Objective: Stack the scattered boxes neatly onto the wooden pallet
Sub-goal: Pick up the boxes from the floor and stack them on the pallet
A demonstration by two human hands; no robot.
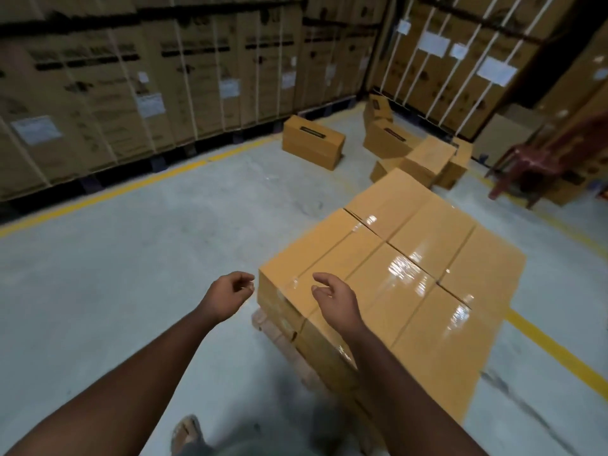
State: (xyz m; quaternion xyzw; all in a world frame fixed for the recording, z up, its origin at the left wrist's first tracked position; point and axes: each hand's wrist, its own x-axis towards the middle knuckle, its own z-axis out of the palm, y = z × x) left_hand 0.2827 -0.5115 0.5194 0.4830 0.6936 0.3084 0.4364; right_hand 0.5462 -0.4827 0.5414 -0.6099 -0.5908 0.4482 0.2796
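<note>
A block of several brown taped boxes (pixel 421 258) stands packed together on the wooden pallet (pixel 279 337), whose pale edge shows at the block's near left side. My left hand (pixel 230 291) hovers just left of the block's near corner, fingers loosely curled, holding nothing. My right hand (pixel 335 301) floats above that corner, fingers relaxed and empty. Scattered boxes lie farther back on the floor: one box with a dark slot handle (pixel 312 141) on its own, and a loose pile of several boxes (pixel 424 156) beyond the pallet.
Tall strapped cartons (pixel 131 87) line the back wall and the right wall (pixel 460 60). Yellow floor lines (pixel 108 195) run along them. Stacked dark red plastic chairs (pixel 543 159) stand at the right. My sandalled foot (pixel 187 432) is at the bottom edge.
</note>
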